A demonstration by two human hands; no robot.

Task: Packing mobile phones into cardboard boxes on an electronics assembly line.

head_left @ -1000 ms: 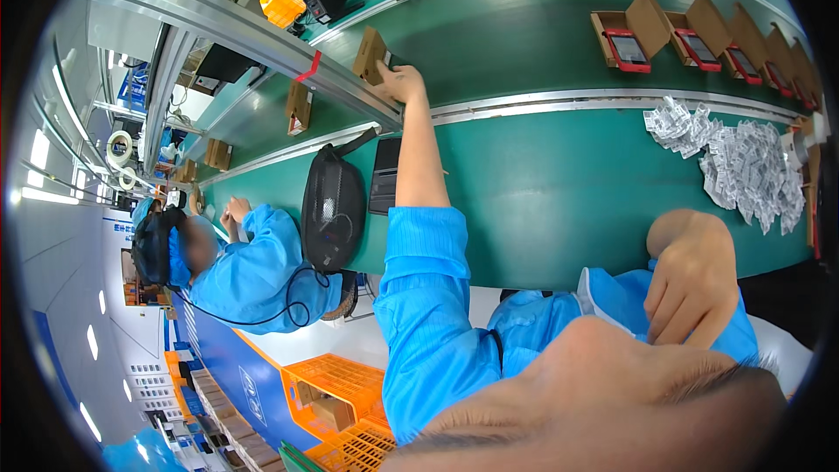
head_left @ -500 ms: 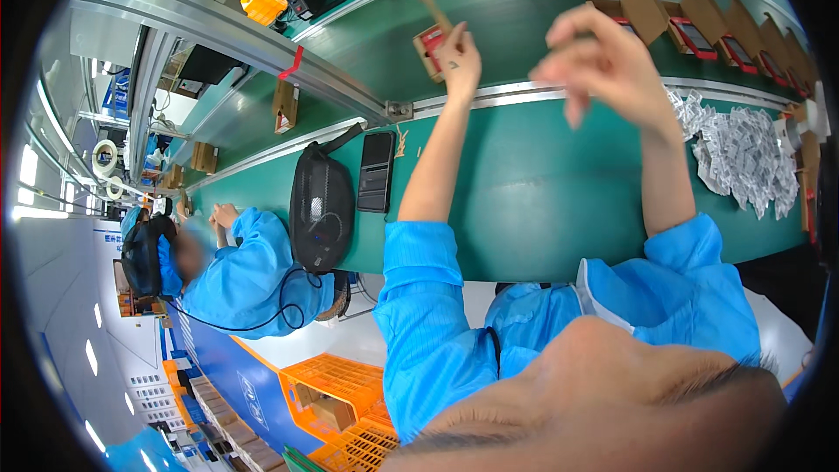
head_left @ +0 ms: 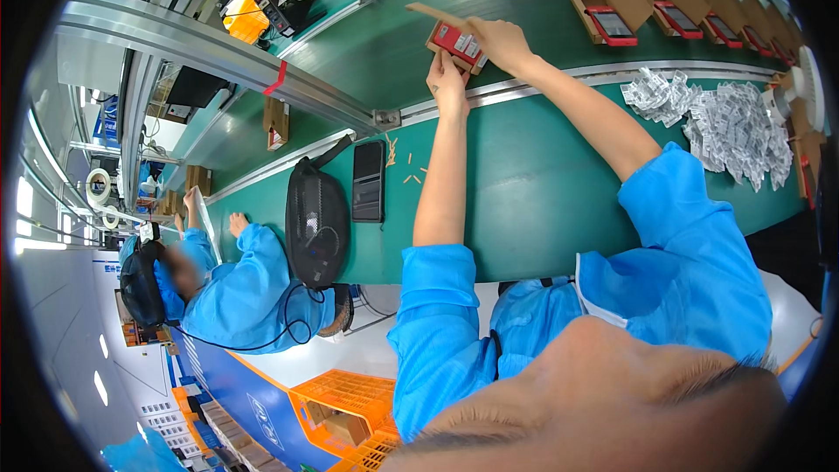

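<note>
A small brown cardboard box [head_left: 433,33] with its lid raised sits on the far green belt, just beyond the metal rail. Inside lies a red item [head_left: 459,41] bearing white labels. My left hand [head_left: 449,85] grips the near side of this box, its fingers up against the edge. From the right, my right hand [head_left: 504,45] reaches over, with bent fingers closed at the box's right side by the lid; its fingertips are partly hidden. Further right stands a row of open cardboard boxes [head_left: 647,10], each with a red-framed device [head_left: 611,24] in it.
Small white packets [head_left: 734,131] are heaped at the right of the green worktable. To the left lie a black mesh bag [head_left: 316,223] and a black phone-like case [head_left: 369,181]. A metal frame [head_left: 218,52] crosses the upper left. A co-worker in blue [head_left: 245,293] sits at left.
My right hand has swung left and forward from mid-air to the box. My left hand has shifted to its near side. The boxes at right now show more fully, further left in view.
</note>
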